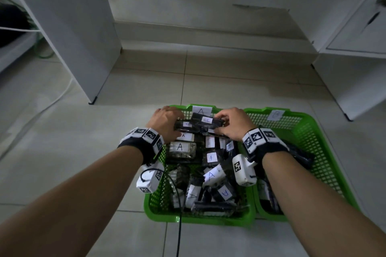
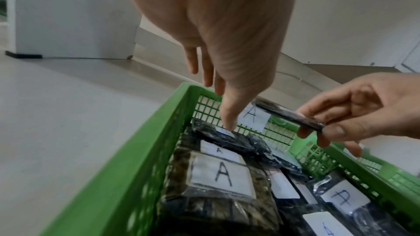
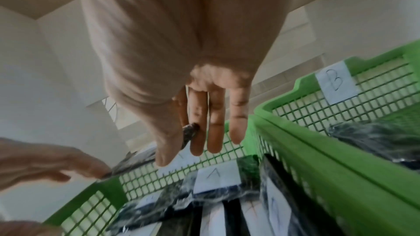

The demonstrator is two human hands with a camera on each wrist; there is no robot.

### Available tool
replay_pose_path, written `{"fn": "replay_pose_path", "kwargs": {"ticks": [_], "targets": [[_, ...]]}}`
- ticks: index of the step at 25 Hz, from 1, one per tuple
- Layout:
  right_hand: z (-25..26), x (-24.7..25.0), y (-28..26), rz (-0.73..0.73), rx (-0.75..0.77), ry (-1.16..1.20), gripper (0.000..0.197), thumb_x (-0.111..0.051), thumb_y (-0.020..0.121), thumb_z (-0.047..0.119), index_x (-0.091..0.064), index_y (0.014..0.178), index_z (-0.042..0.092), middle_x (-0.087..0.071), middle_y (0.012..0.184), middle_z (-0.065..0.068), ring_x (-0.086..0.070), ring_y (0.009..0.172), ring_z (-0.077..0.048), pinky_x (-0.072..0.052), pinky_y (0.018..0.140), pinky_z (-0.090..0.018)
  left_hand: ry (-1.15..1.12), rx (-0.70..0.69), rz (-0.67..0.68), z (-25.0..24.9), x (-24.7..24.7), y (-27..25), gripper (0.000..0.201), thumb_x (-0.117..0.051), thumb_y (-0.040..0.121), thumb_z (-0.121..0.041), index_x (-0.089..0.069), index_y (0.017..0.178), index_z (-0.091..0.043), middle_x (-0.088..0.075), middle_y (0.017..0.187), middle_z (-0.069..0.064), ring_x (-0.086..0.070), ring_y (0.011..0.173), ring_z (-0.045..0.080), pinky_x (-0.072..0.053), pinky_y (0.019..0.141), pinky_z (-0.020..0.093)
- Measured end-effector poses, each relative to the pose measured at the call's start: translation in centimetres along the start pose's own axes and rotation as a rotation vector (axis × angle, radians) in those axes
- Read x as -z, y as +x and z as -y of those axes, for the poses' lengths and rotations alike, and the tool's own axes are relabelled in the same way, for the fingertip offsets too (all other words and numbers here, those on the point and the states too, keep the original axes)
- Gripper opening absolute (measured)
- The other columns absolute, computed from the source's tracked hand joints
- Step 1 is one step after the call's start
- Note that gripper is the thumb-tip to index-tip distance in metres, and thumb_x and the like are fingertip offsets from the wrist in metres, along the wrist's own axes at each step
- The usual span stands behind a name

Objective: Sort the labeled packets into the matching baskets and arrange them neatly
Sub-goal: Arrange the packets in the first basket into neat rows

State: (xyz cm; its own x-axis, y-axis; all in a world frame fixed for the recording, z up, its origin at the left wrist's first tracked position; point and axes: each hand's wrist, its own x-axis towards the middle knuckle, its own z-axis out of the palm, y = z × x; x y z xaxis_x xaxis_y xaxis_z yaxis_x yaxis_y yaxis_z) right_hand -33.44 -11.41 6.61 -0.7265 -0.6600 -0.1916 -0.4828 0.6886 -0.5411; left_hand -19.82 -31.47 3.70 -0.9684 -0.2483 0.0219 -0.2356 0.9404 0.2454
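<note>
Two green mesh baskets stand side by side on the floor: basket A (image 1: pixel 198 218) on the left, full of black packets with white "A" labels, and basket B (image 1: pixel 309 123) on the right. At basket A's far end my right hand (image 1: pixel 231 125) pinches a black labeled packet (image 1: pixel 206 122) between thumb and fingers, lifted above the pile; the packet's letter is hard to read. The left wrist view shows that held packet (image 2: pixel 288 116) tilted. My left hand (image 1: pixel 167 123) has straight fingers, and one tip presses the small label of a packet (image 2: pixel 227 132) lying in basket A (image 2: pixel 136 150).
Paper tags mark the far walls: tag "A" (image 1: pixel 201 110) and tag "B" (image 3: pixel 335 83). Basket B holds a few dark packets (image 1: pixel 300 156). White cabinets stand at left (image 1: pixel 83 48) and right (image 1: pixel 355 69). A black cable (image 1: pixel 179 225) trails over basket A's near rim.
</note>
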Motion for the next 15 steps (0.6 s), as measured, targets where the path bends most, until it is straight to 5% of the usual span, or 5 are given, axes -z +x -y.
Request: {"fn": "replay_pose_path", "kwargs": {"ticks": [3, 7, 12, 15], "targets": [[1.4, -2.5, 0.0, 0.081, 0.051, -0.114, 0.033, -0.086, 0.076, 0.021, -0.071, 0.106, 0.023, -0.070, 0.109, 0.006, -0.065, 0.102, -0.016, -0.051, 0.084, -0.030, 0.103, 0.067, 0.071, 1.3, 0.0, -0.8, 0.077, -0.081, 0.065, -0.054, -0.054, 0.133, -0.030, -0.047, 0.145, -0.006, -0.033, 0.138, 0.021, -0.021, 0.118, 0.045], [3.5, -5.8, 0.8, 0.067, 0.191, -0.377, 0.041, -0.082, 0.080, 0.032, -0.068, 0.117, 0.019, -0.055, 0.119, 0.000, -0.049, 0.117, -0.019, -0.049, 0.094, -0.036, 0.159, 0.109, 0.065, 2.1, 0.0, -1.6, 0.091, -0.081, 0.062, -0.061, -0.046, 0.140, -0.031, -0.037, 0.152, -0.002, -0.025, 0.143, 0.024, -0.016, 0.120, 0.049], [3.8, -8.5, 2.2, 0.031, 0.191, -0.435, 0.033, -0.076, 0.085, 0.010, -0.068, 0.117, 0.010, -0.057, 0.119, -0.005, -0.054, 0.116, -0.024, -0.046, 0.089, -0.031, 0.277, -0.004, 0.120, 1.8, -0.5, -1.5, 0.075, -0.072, 0.073, -0.064, -0.048, 0.139, -0.038, -0.043, 0.148, -0.006, -0.031, 0.139, 0.021, -0.019, 0.117, 0.043], [3.5, -8.7, 2.0, -0.010, 0.172, -0.343, 0.031, -0.079, 0.083, 0.012, -0.067, 0.111, 0.010, -0.059, 0.114, -0.003, -0.057, 0.110, -0.022, -0.048, 0.090, -0.032, 0.316, -0.053, 0.147, 0.8, -0.7, -1.0, 0.067, -0.071, 0.076, -0.061, -0.054, 0.135, -0.036, -0.047, 0.144, -0.007, -0.032, 0.137, 0.021, -0.017, 0.116, 0.042]]}}
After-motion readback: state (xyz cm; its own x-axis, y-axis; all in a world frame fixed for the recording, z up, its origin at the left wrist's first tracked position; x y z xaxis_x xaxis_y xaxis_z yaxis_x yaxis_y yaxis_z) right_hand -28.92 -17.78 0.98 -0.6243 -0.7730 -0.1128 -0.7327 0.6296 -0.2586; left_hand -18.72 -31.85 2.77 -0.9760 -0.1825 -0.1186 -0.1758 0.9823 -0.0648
